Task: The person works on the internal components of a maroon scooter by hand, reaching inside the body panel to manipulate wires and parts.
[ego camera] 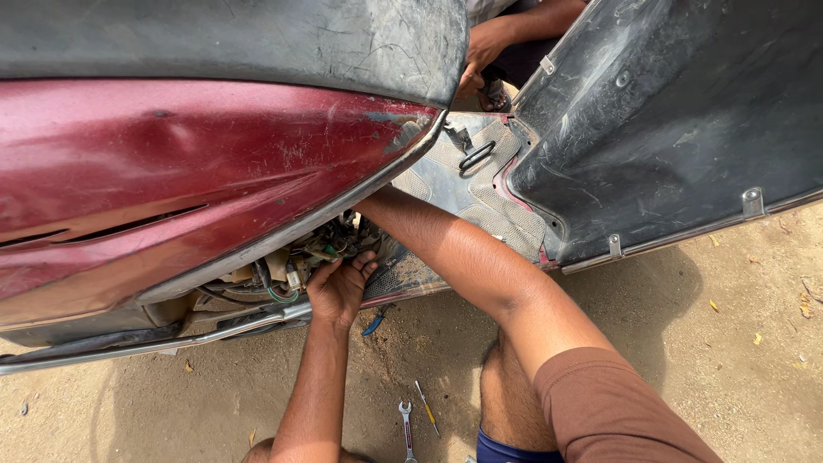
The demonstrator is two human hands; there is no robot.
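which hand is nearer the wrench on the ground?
Left. The left hand is at the wiring under the maroon panel, above the wrench on the dirt. The right hand is hidden behind that panel, farther up; only its forearm shows.

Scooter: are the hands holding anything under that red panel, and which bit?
The left hand cups the wiring bundle from below, fingers curled on it. The right hand is hidden behind the red side panel, so its grip cannot be told.
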